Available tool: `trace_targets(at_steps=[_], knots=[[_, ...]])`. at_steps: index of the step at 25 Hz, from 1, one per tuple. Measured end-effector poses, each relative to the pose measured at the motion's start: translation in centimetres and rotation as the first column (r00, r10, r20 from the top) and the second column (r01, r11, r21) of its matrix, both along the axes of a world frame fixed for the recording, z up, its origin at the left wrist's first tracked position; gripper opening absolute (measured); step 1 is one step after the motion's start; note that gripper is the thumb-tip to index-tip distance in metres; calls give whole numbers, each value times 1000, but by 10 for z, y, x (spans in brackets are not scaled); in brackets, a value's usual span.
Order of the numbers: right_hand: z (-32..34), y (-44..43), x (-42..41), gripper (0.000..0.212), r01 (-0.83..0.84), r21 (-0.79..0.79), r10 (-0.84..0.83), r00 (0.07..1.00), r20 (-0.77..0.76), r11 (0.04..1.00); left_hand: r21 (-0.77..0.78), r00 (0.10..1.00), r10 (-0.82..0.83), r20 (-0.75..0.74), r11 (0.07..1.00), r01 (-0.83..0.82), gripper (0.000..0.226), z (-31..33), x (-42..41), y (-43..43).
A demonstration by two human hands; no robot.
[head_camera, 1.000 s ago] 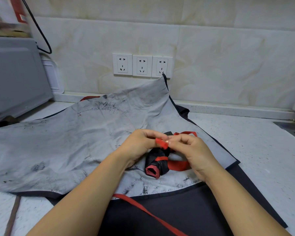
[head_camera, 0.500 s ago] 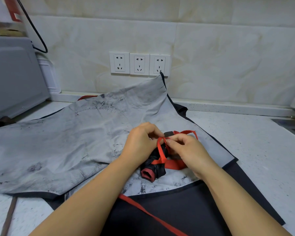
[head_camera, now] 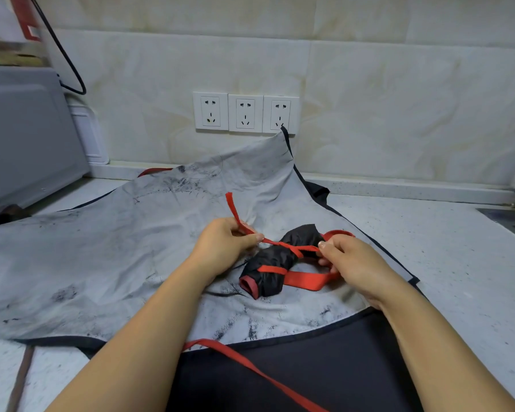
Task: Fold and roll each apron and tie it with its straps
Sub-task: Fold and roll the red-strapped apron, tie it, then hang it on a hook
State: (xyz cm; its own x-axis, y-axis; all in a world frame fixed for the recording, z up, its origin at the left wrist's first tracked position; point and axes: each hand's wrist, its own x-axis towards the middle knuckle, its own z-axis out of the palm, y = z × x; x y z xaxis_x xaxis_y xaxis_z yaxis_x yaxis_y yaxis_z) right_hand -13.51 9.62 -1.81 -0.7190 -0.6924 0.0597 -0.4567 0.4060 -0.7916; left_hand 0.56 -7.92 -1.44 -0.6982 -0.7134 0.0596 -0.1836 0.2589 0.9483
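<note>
Speckled counter (head_camera: pixel 446 263), largely covered by a spread grey apron (head_camera: pixel 101 248) with a dark apron (head_camera: pixel 309 367) at the near edge. On the grey apron sits the rolled black apron (head_camera: pixel 275 263), a small soft bundle, light by the look of it, likely to spring loose if released. Red straps (head_camera: pixel 292 249) cross over its middle. Left hand (head_camera: pixel 223 248) pinches one strap end between thumb and fingers; right hand (head_camera: pixel 348 260) pinches the other, both pulling outward. Straps look thin, flat, possibly slippery: best gripped close to the knot.
</note>
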Motion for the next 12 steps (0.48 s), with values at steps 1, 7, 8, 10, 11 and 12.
trace_targets(at_steps=[1, 7, 8, 10, 11, 12], knots=[[-2, -1, 1, 30, 2, -85, 4, 997, 77, 996, 83, 998, -44, -52, 995, 49, 8, -1, -1, 1], [1, -12, 17, 25, -15, -452, 214, 894, 392, 892, 158, 940, -289, -181, 935, 317, 8, 6, -9, 17], [0, -12, 20, 24, -50, -448, 231, 904, 360, 893, 127, 948, -270, -170, 948, 293, 4, 7, -9, 21], [-2, -13, 22, 22, -104, -448, 260, 917, 303, 888, 52, 956, -250, -155, 964, 261, 3, 7, -10, 26], [-2, -13, 23, 20, -112, -447, 264, 919, 293, 887, -29, 960, -251, -127, 968, 249, 5, 7, -10, 26], [-2, -13, 24, 21, -119, -445, 265, 922, 284, 888, -142, 963, -258, -77, 959, 246, 8, 6, -11, 26]])
